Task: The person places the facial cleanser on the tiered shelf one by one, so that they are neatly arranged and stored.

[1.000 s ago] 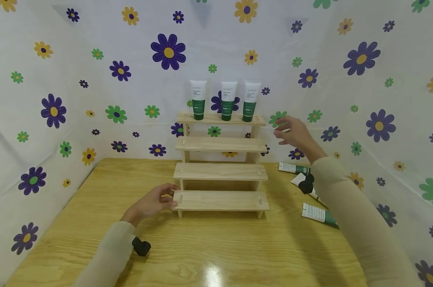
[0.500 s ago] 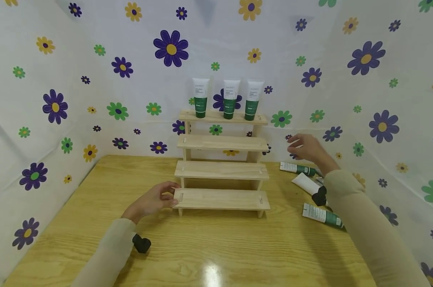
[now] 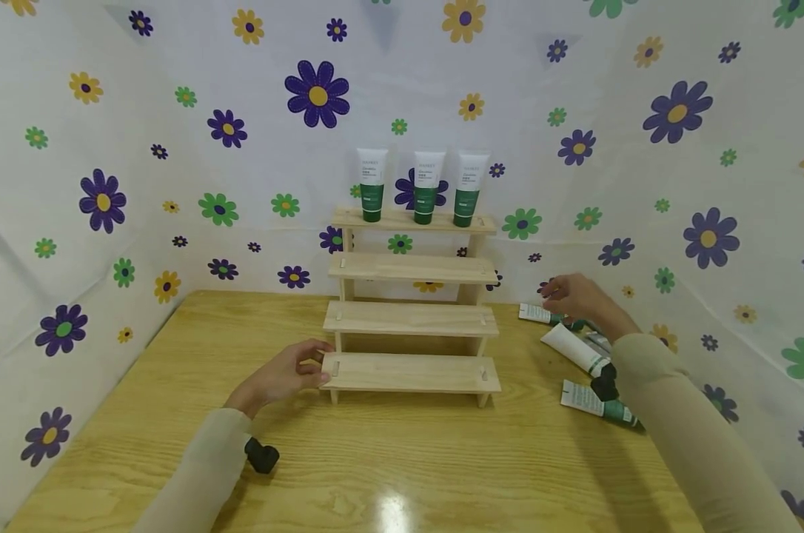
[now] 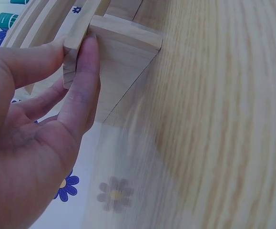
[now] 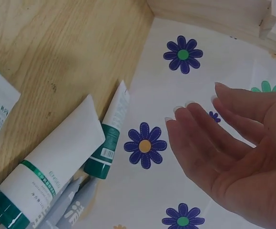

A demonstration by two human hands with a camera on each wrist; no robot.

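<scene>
A wooden four-step display stand (image 3: 411, 370) stands on the table. My left hand (image 3: 283, 377) pinches the left end of its lowest step; in the left wrist view the thumb and fingers (image 4: 83, 90) lie on either side of the board. My right hand (image 3: 578, 302) holds nothing and hovers over the lying tubes at the right, fingers loosely bent. Nearest it are a white-and-green tube (image 5: 110, 138) by the back wall and a larger white tube (image 5: 56, 164) with a green cap. Another tube (image 3: 598, 402) lies closer to the front.
Three white-and-green tubes stand upright on the top step: the left one (image 3: 372, 185), the middle one (image 3: 426, 187) and the right one (image 3: 469, 189). White flower-printed cloth (image 3: 262, 163) encloses the wood-grain table (image 3: 375, 459) at the back and sides. More tubes lie partly hidden under my right hand.
My right hand has moved right and down from beside the stand's top step to above the lying tubes. The left hand has kept its grip on the lowest step.
</scene>
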